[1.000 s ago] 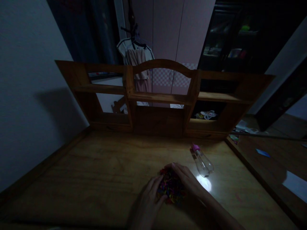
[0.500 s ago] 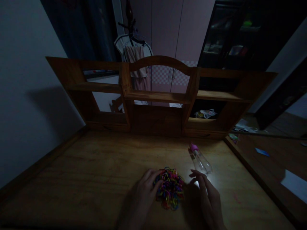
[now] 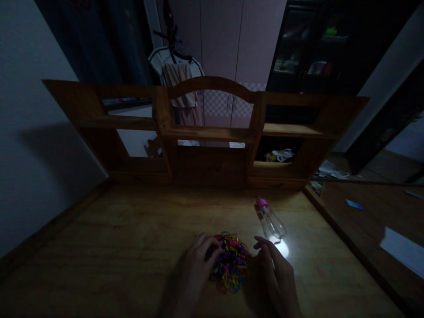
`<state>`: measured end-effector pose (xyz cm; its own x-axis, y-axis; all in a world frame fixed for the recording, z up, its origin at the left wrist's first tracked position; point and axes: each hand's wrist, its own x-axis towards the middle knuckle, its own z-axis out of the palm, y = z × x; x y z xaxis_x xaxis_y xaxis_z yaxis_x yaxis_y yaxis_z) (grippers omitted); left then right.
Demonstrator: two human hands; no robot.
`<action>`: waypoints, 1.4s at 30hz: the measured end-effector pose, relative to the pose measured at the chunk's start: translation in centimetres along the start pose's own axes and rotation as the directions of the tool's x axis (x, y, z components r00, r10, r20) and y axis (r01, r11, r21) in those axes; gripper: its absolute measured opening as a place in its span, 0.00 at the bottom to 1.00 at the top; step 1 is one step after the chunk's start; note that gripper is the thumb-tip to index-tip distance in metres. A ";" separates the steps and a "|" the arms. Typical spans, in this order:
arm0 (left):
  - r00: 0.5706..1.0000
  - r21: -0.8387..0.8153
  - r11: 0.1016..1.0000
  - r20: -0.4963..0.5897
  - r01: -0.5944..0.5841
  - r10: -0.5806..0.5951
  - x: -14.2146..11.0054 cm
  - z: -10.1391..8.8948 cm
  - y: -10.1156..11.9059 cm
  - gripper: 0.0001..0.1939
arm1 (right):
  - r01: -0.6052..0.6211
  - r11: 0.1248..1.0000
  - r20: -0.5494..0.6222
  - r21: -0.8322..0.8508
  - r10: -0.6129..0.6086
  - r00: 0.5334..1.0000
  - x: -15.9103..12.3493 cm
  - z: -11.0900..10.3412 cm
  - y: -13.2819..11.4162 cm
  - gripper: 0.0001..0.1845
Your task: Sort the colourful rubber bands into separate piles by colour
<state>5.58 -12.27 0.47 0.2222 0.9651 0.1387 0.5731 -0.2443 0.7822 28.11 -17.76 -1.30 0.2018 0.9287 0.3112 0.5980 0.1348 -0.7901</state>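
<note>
Grip: left hand [image 3: 198, 261] curled at the loop pile, right hand [image 3: 277, 270] loosely open and holding nothing.

Left: fingers bent, thumb and fingertips close together at the left edge of the pile of multicoloured loops [image 3: 231, 261]. Contact looks likely; can't tell if a loop is pinched, too dark.

Right: index finger reaching toward the pile, other fingers curled. Clear of the loops, just right of them.

Pile sits on the wooden desk [image 3: 132, 232], between both hands. Clear bulb-shaped bottle [image 3: 274, 225] with pink cap [image 3: 262, 202] lies on its side beyond the right hand, bright glare spot [image 3: 281, 248] beside its base. Wooden shelf unit [image 3: 212, 133] stands along the far edge.
</note>
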 end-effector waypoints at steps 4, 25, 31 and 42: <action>1.000 -0.080 0.997 -0.020 0.011 -0.013 0.0 -0.3 0.2 0.06 | 0.005 1.000 0.003 -0.007 -0.005 1.000 0.1 0.0 -0.1 0.20; 0.995 -0.290 0.952 -0.001 0.100 -0.105 -0.1 -1.7 0.2 0.11 | 0.073 0.996 0.030 -0.060 -0.071 0.997 0.3 -0.2 -0.7 0.20; 0.986 -0.417 0.895 0.023 0.159 -0.164 0.0 -2.1 0.3 0.13 | 0.071 0.997 0.044 -0.043 -0.069 0.997 0.2 -0.2 -0.7 0.19; 0.910 -0.321 0.930 -0.305 0.179 -0.281 1.7 -6.3 -4.2 0.15 | 0.086 0.996 0.072 -0.024 -0.084 0.994 0.2 -0.2 -0.4 0.18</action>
<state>-1.42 -9.06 1.26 -0.1993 0.9756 0.0917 0.3195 -0.0237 0.9473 28.03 -17.70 -0.80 0.0949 0.9365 0.3377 0.6314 0.2057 -0.7477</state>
